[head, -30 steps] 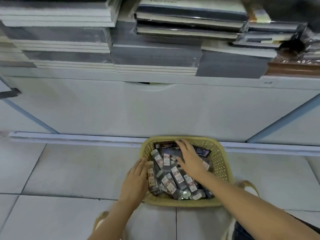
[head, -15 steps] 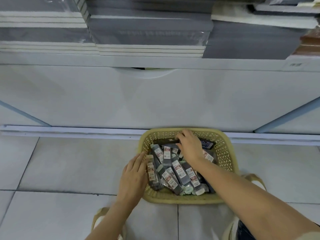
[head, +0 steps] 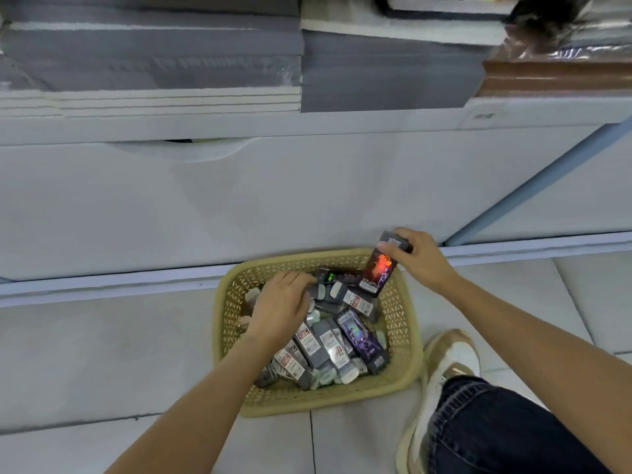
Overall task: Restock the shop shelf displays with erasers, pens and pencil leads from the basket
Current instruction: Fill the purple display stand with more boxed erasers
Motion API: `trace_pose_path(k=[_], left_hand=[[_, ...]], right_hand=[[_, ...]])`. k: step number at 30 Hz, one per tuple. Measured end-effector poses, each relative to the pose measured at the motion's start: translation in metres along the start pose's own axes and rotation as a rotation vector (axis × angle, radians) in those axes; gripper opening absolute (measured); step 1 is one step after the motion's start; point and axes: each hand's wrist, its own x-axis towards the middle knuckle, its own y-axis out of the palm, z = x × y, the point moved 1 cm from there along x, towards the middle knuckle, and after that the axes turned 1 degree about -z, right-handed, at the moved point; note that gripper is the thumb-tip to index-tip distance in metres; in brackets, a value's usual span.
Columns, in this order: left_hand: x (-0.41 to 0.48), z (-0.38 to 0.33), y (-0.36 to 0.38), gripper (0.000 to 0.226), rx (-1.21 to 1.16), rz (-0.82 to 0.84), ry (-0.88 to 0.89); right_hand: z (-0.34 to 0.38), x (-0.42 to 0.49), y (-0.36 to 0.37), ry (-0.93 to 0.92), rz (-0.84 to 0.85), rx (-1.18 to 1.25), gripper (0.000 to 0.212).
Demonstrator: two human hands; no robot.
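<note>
A tan woven plastic basket [head: 400,340] stands on the tiled floor against the white shelf base. It holds several grey wrapped erasers [head: 313,347] with red labels and a dark purple box [head: 363,340]. My right hand [head: 422,258] pinches a dark box with an orange glowing print [head: 381,268] by its top end and holds it upright over the basket's far right corner. Among the packs at the basket's far left, my left hand [head: 282,307] reaches down with curled fingers; what it holds is hidden.
Stacks of grey and white notebooks [head: 154,63] lie on the shelf above. The white cabinet front [head: 273,200] stands right behind the basket. My shoe [head: 444,367] and jeans leg are on the floor at the basket's right.
My right hand has lifted the orange-print box out of the basket toward the far right. My left hand has moved from the basket's left rim in among the packs.
</note>
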Motion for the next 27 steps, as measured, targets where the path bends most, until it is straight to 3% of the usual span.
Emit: trace_pose_path(k=[3,7,15,20,27], left_hand=[[0.025,-0.010,0.025,0.040,0.035,0.088,-0.031],[0.037,-0.012,0.047,0.046,0.039,0.087,-0.168],[0.039,-0.004,0.051,0.015,-0.035,0.017,-0.249],[0.036,-0.002,0.043,0.013,-0.012,0.083,-0.246],[0.020,-0.002,0.021,0.004,-0.517,0.052,-0.245]], right_hand=[[-0.028,-0.014,-0.001,0.059,0.056,-0.089,0.024],[-0.048,-0.019,0.011,0.000,0.081,-0.150,0.030],[-0.059,-0.007,0.010,-0.046,0.115,-0.139,0.028],[-0.054,-0.008,0.012,-0.153,0.131,-0.217,0.025],[-0.026,-0.007,0.041,-0.224,0.258,-0.092,0.016]])
